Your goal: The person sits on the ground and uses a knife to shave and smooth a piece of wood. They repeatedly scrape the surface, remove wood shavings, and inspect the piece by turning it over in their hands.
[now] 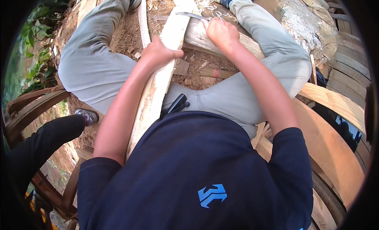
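Sawdust [114, 39] covers the ground around a long pale plank [156, 87], which slants from beside the person's torso out between the knees. Clamped on the plank's middle is the left hand [158, 54], thumb reaching over its right edge. Apart from it, the right hand [223, 34], right of the plank, is closed around a knife [190, 14] whose blade lies over the plank's far end; I cannot tell if they touch. Right of the plank are a thick beam [201, 35] and a tied bundle of sticks [223, 73]; left of it, another person's shoe [90, 116] and, farther out, green plants [37, 36].
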Motion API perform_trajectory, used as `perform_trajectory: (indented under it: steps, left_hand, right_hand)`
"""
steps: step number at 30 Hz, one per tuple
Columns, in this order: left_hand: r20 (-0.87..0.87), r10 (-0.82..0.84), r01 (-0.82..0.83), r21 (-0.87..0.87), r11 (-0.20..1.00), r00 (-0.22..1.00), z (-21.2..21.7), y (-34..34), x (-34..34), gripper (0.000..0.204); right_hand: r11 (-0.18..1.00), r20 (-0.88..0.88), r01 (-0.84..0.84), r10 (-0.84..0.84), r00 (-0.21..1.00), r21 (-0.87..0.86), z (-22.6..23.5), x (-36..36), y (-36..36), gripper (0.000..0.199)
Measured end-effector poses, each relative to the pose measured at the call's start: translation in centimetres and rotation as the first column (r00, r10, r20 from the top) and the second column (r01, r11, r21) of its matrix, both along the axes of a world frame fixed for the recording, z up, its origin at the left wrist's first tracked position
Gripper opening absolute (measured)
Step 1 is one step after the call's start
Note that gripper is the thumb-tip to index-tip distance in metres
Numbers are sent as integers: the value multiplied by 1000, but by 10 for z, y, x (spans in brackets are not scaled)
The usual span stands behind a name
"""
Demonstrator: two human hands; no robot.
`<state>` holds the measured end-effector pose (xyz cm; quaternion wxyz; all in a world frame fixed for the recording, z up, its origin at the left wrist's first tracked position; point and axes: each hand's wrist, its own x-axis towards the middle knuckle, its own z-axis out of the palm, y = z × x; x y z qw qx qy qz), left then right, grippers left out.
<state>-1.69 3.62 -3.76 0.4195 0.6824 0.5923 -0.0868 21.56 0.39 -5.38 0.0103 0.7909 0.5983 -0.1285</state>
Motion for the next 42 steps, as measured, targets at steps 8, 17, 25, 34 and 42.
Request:
perform_trajectory:
  steps: [8, 17, 25, 34, 42]
  left_hand:
    - [154, 68, -58, -67, 996, 986, -1, 8, -8, 76]
    - [126, 95, -84, -90, 992, 987, -1, 11, -3, 75]
    - [146, 141, -122, -132, 984, 979, -9, 13, -8, 73]
    - [125, 144, -127, -136, 983, 982, -23, 20, -12, 76]
    - [174, 143, -115, -160, 980, 974, -10, 18, -11, 76]
  right_hand:
    - [998, 115, -61, 61, 991, 0, -9, -21, 23, 57]
    - [996, 16, -36, 38, 999, -79, -12, -17, 41, 58]
    - [986, 73, -24, 37, 997, -166, 0, -27, 54, 48]
    - [985, 7, 11, -10, 1000, -172, -7, -31, 62, 56]
    - [971, 138, -150, 177, 974, -186, -12, -31, 73, 27]
